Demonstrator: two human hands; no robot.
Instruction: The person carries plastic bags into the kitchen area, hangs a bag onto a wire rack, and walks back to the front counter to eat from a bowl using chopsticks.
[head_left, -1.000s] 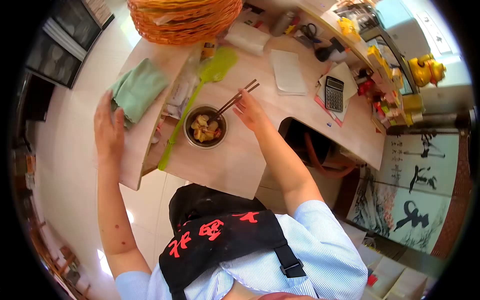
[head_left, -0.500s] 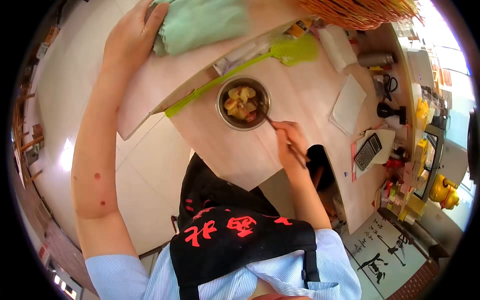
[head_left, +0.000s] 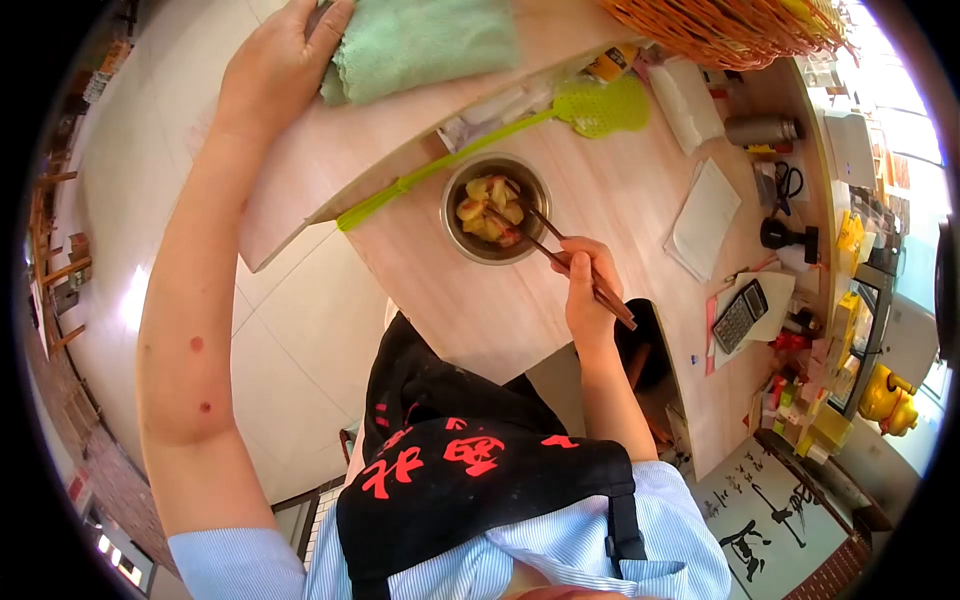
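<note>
My right hand (head_left: 590, 285) is closed around a pair of brown chopsticks (head_left: 606, 295). Their tips are spread and reach into a round metal bowl (head_left: 447, 222), among pale yellow, slice-like pieces of food (head_left: 487, 210). On the raised counter at the top left, my left hand (head_left: 280, 70) is beside a folded green cloth (head_left: 425, 50). Its thumb and fingers close about something dark that I cannot make out, and the fingertips run out of the picture.
A green fly swatter (head_left: 450, 160) lies behind the bowl along the raised counter (head_left: 330, 165). White papers (head_left: 703, 220), a calculator (head_left: 740, 315), scissors (head_left: 789, 181) and a metal flask (head_left: 762, 130) are to the right. A wicker basket (head_left: 720, 30) stands at the top.
The chopsticks have opened apart and turned over the food, with my right hand rotated so its thumb lies on top. The whole view has shifted slightly; my left hand stays by the cloth.
</note>
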